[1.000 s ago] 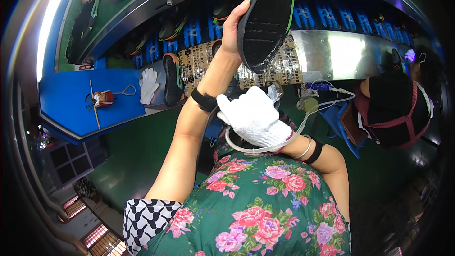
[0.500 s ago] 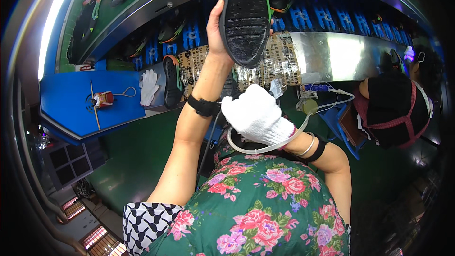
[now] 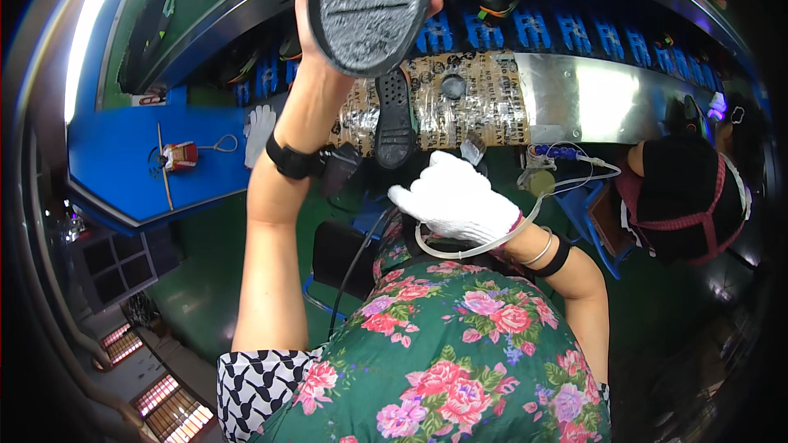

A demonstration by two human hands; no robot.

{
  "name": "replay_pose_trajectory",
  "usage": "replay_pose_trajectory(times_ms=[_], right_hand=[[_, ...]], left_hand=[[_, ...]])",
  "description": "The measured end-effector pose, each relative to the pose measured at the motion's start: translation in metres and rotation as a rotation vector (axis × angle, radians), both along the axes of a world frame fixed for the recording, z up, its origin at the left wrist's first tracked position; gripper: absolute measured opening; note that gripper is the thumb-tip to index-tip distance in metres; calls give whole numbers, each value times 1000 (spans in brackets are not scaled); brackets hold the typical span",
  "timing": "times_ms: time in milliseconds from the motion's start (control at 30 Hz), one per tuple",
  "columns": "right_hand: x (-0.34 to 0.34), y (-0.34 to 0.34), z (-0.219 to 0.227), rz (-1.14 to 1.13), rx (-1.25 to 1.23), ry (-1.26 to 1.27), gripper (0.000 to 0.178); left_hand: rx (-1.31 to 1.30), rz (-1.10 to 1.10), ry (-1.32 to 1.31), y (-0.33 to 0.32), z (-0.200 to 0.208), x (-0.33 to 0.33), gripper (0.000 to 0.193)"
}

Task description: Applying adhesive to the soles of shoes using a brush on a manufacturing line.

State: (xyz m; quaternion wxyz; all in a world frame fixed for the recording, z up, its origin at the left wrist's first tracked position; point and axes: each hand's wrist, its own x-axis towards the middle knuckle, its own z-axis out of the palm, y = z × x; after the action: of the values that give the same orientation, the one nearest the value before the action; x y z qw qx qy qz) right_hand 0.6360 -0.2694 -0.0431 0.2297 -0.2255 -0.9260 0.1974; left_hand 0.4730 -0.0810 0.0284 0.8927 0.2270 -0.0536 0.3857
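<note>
My bare left hand point(image 3: 308, 8) is raised high and grips a black shoe sole point(image 3: 369, 4), its grey ribbed underside turned toward me. A black band sits on that wrist. My right hand point(image 3: 455, 197), in a white knit glove, is held in front of my chest with the fingers curled; a thin clear tube point(image 3: 484, 242) loops around the wrist. What the glove holds, if anything, is hidden. Another black sole point(image 3: 396, 119) stands upright against the foil-wrapped panel below the raised one.
A conveyor with blue holders point(image 3: 525, 33) runs across the top. A metal panel point(image 3: 599, 98) lies right of the foil. A blue table point(image 3: 131, 164) at left carries a small red can and a white glove point(image 3: 261, 127). A person in a black cap point(image 3: 685, 197) sits at right.
My left hand has lifted the sole higher and turned it, so its underside now faces me flat. The gloved right hand has stayed near my chest.
</note>
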Motion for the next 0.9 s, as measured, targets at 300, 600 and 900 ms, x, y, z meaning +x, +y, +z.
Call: replay_pose_trajectory(times_ms=[300,600,900], right_hand=[[-39,-16,-27,141,-58,-20,9],[-93,-35,-37,253,62,27,16],[-6,-3,-28,-106,86,-246,17]], left_hand=[[-264,-82,88,4,36,24,87],[-325,-133,1,11,34,28,85],[-175,75,-48,-36,4,-23,93]])
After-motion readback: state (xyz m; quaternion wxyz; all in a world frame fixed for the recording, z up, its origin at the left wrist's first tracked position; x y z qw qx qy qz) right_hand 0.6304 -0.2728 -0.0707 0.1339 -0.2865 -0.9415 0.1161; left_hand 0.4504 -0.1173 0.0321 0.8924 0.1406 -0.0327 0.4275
